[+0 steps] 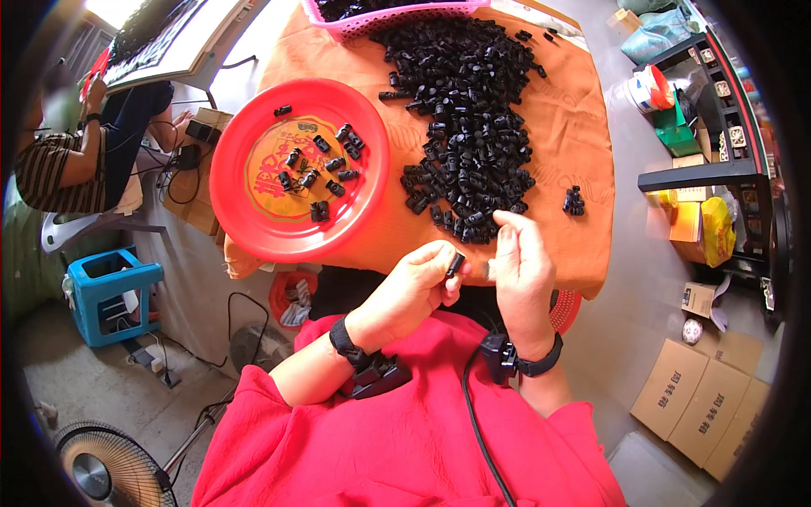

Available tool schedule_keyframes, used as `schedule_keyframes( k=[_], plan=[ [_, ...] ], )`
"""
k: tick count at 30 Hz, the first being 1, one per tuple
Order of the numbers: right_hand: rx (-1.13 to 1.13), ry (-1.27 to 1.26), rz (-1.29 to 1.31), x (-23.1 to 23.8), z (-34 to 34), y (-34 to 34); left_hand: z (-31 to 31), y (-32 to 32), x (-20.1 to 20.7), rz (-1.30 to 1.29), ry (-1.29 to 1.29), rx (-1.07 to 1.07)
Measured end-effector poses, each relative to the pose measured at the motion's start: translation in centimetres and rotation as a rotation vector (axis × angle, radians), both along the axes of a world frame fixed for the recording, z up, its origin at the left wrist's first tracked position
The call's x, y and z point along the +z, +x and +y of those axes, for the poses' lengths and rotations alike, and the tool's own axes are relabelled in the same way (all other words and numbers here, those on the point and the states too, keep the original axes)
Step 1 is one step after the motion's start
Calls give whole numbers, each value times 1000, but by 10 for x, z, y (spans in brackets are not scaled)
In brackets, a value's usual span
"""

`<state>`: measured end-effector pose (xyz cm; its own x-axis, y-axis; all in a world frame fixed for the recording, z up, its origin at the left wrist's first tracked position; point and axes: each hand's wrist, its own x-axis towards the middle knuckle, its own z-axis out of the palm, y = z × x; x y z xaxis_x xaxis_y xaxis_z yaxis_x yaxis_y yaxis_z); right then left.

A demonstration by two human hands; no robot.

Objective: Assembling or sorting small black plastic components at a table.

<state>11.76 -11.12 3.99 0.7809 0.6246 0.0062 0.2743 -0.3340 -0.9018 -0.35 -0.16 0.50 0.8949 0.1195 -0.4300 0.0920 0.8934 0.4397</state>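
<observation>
My left hand [410,286] is closed around a small black cylindrical plastic piece [455,265], which sticks up between thumb and fingers. My right hand [525,283] is beside it, fingers stretched out and apart from the held piece. A pale blur shows near its thumb, too unclear to name. Just beyond both hands lies a large heap of similar black pieces [469,110] on the orange cloth [566,135]. To the left, a round red plastic tray [232,207] holds several loose black pieces [335,188]. A small cluster of black pieces [574,201] sits at the right.
A pink basket [363,27] of black parts stands at the table's far edge. A person in a striped top [68,173] sits far left, near a blue stool [110,291] and a fan [106,473]. On the right are a dark shelf [705,173] and cardboard boxes [705,406].
</observation>
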Motion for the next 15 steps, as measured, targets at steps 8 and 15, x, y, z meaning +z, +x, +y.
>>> schedule_keyframes(
  k=[8, 15],
  plan=[
    [266, -82, 282, 2, -1, -12, 2, 5, -10, 83, 263, -3],
    [342, -75, 204, 3, -6, -7, 7, 4, -1, 89, 380, -98]
  ],
)
